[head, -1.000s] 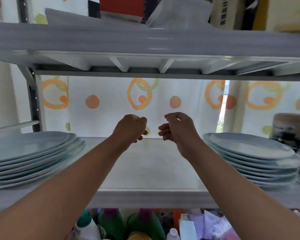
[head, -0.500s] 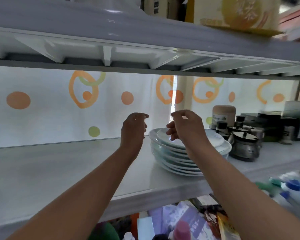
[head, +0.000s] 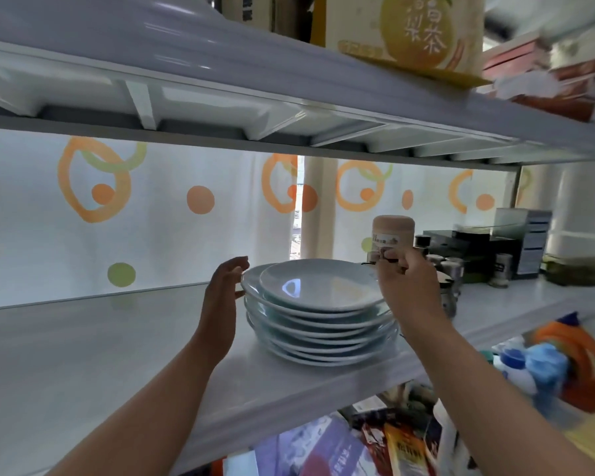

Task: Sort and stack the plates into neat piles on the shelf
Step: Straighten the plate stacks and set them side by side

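A pile of several pale blue plates (head: 318, 324) stands on the white shelf (head: 117, 355), right of centre. The upper plates sit slightly offset from each other. My left hand (head: 224, 290) is at the pile's left side, fingers apart, fingertips touching the rims of the upper plates. My right hand (head: 404, 286) is at the right rim of the top plate (head: 320, 286), fingers curled together just above the rim. Whether it grips the plate is unclear.
Right of the pile stand a beige jar (head: 393, 235), dark metal pots and small shakers (head: 502, 269), close behind my right hand. The upper shelf (head: 289, 94) carries boxes. Bottles and packets sit below. A dotted curtain hangs behind.
The view has swung right, so the left pile of plates is out of sight. Both hands have spread apart from the shelf's middle to either side of the right pile.
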